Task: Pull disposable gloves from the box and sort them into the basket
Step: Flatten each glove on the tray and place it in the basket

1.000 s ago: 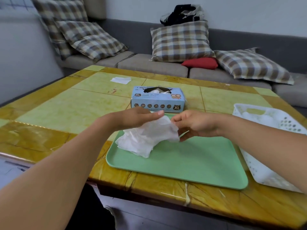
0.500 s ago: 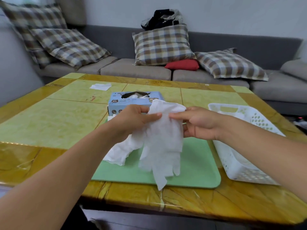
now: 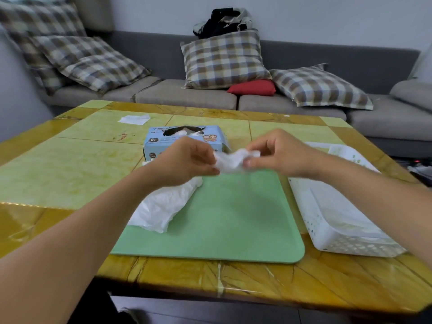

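Note:
A crumpled white glove hangs bunched between my two hands above the green tray. My left hand pinches its left end, and my right hand pinches its right end. More white gloves lie in a heap on the tray's left edge, below my left wrist. The blue glove box, marked XL, stands just behind my hands with white material showing in its top opening. The white perforated basket sits to the right of the tray, partly hidden by my right forearm.
A white scrap of paper lies on the yellow-green table at the far left. A grey sofa with checked cushions runs behind the table. The table's front edge is close below the tray.
The glove that hung spread out and long from both hands is now bunched up small between them. My hands have risen slightly and the view has shifted.

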`<state>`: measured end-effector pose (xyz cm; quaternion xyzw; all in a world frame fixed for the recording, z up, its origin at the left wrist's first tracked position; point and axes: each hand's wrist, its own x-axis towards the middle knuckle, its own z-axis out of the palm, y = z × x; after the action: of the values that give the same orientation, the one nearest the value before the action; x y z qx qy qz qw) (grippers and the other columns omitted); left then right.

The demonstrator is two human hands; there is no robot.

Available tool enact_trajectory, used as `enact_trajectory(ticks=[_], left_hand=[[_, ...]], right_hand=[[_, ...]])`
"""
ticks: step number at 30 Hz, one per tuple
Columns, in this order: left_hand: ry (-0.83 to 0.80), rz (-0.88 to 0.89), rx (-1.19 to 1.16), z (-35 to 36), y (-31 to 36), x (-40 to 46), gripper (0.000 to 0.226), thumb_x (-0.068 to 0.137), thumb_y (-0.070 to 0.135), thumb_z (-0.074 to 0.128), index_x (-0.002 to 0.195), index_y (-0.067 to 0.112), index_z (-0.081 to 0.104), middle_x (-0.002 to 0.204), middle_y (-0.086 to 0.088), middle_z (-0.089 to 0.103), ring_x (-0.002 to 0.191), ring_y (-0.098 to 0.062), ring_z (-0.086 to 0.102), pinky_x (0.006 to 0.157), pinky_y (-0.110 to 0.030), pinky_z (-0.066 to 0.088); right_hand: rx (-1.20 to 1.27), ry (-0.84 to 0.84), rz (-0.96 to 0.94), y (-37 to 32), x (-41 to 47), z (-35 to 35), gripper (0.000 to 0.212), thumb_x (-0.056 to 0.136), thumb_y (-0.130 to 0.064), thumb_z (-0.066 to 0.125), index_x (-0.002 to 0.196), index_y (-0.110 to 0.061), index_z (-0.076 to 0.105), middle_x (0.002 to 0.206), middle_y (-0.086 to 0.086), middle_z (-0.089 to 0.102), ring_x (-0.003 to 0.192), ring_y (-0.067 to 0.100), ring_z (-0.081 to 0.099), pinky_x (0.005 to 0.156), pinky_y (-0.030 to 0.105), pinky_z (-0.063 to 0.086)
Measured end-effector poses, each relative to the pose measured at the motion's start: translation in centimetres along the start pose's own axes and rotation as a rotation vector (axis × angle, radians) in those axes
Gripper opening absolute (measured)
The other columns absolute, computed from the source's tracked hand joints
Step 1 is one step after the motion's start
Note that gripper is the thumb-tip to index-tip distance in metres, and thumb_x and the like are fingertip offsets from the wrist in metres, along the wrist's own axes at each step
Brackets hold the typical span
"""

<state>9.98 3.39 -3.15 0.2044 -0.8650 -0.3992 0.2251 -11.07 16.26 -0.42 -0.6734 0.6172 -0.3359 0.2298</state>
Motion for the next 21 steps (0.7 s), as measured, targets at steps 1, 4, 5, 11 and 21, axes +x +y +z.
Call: enact_trajectory(ticks=[1,4,5,11,21], left_hand=[[-0.126,-0.016,0.064,0.3,-0.6,-0.3,0.025,0.078,0.009,0.084,0.069,0.024,0.066,0.068,0.014,0.072,0.071,-0.003,0.071,0.075,-0.015,0.053],[-0.510,-0.040,0.210,1.5,-1.8,-1.2,0.018,0.082,0.011,0.082,0.078,0.026,0.072,0.079,0.017,0.074,0.081,-0.001,0.071,0.083,-0.019,0.053],[-0.609,-0.040,0.255,2.1,-2.0,-1.4,0.012,0.083,0.015,0.081,0.085,0.025,0.075,0.084,0.020,0.074,0.085,0.002,0.069,0.086,-0.019,0.052],[-0.850,-0.091,0.262,2.0,-1.2,-1.8,0.023,0.090,0.024,0.071,0.108,0.039,0.076,0.121,0.020,0.067,0.117,0.001,0.057,0.105,-0.027,0.040],[0.075,-0.067,0.300,-3.8,-2.2,-2.7,0.005,0.091,0.022,0.072,0.092,0.023,0.077,0.088,0.012,0.073,0.070,0.011,0.062,0.064,-0.008,0.044]], right_hand=[[-0.089,-0.105,0.028,0.7,-0.4,0.7,0.004,0.090,-0.008,0.074,0.090,-0.010,0.078,0.069,-0.011,0.063,0.058,-0.002,0.046,0.057,0.013,0.036],[-0.269,-0.461,0.097,2.3,-1.5,2.8,0.011,0.089,-0.021,0.077,0.097,-0.015,0.077,0.080,-0.012,0.070,0.065,0.004,0.059,0.065,0.023,0.048],[-0.295,-0.573,0.127,2.3,-1.9,3.3,0.016,0.087,-0.023,0.079,0.101,-0.017,0.077,0.088,-0.012,0.073,0.075,0.008,0.066,0.074,0.028,0.055],[-0.136,-0.721,0.286,0.9,-1.8,2.3,0.018,0.093,-0.033,0.072,0.106,-0.024,0.080,0.103,-0.011,0.076,0.098,0.005,0.067,0.095,0.034,0.053],[-0.134,-0.034,0.021,-0.8,2.1,10.6,0.017,0.085,-0.033,0.080,0.095,-0.020,0.078,0.088,-0.009,0.075,0.078,0.007,0.068,0.072,0.022,0.054]])
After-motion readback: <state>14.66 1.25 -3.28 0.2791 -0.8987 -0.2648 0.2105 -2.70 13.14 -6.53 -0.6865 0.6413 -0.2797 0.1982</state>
